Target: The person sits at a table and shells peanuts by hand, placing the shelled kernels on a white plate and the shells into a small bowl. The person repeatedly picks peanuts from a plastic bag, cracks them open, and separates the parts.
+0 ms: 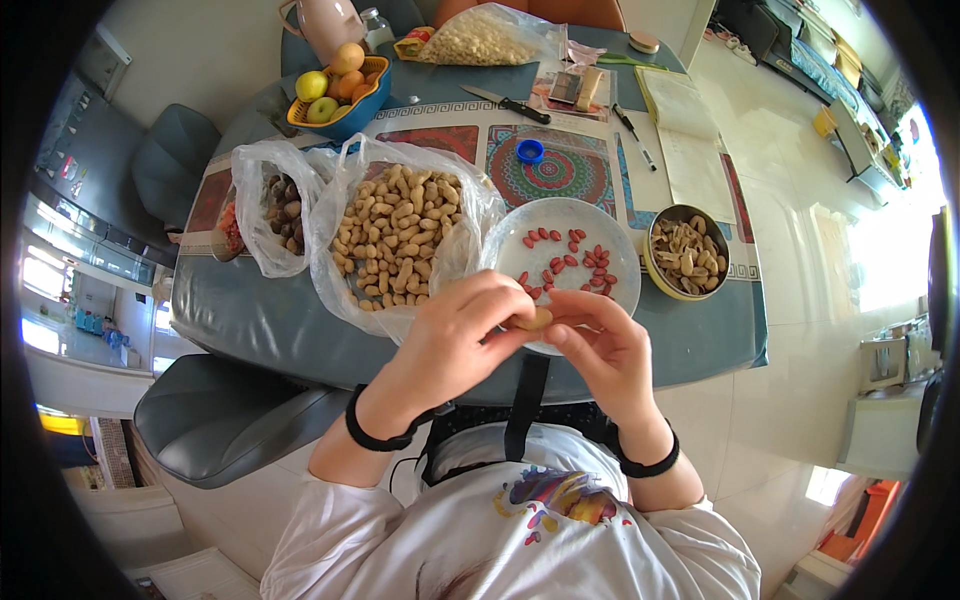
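Between my two hands is a peanut in its shell [534, 319], held above the near rim of a round white plate [510, 244]. My left hand [469, 326] grips it from the left, and the fingertips of my right hand [600, 337] pinch its right end. Several red-skinned peanut kernels [556, 264] lie scattered on the plate. Left of the plate, a clear plastic bag [330, 289] stands open, full of unshelled peanuts [401, 225]. To the right is a yellow-sided bowl [660, 281] holding peanut shells [686, 255].
Left sits a plastic bag [251, 172] of brown nuts. Farther back are a fruit basket [375, 105], a knife [510, 103], a blue cap [529, 151], a pen [634, 139], an open notebook [694, 165] and a bag of pale pieces [480, 37]. A grey chair [225, 420] stands at the near left.
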